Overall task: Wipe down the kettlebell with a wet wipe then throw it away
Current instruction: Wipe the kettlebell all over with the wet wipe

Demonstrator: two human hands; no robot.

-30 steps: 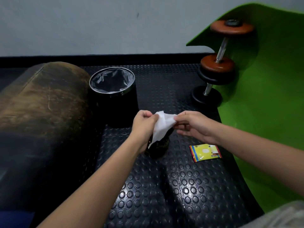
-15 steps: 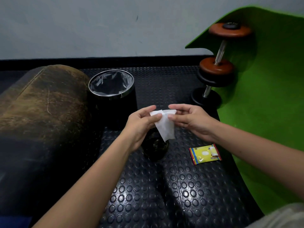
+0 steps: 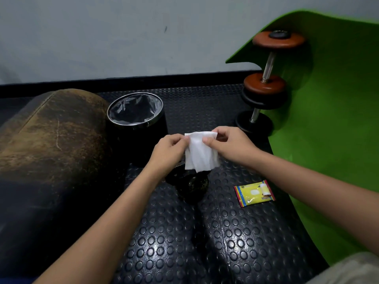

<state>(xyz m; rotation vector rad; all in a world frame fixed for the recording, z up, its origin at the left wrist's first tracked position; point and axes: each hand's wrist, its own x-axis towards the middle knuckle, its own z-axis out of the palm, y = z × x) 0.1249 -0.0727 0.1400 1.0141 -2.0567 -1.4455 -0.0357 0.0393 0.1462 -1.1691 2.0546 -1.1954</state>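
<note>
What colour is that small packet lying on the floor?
Mostly yellow small flat packet, red-and-blue striped edge; head view.

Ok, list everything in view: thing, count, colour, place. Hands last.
wet wipe: 1, white, held above the kettlebell
kettlebell: 1, black, on the floor mat below the hands
bin: 1, black with clear liner, behind the left hand
wipe packet: 1, yellow, right of the kettlebell
dumbbell: 1, brown and black plates, far right
green mat: 1, right
brown bolster: 1, left
left hand: pinches the wipe
right hand: pinches the wipe
</note>
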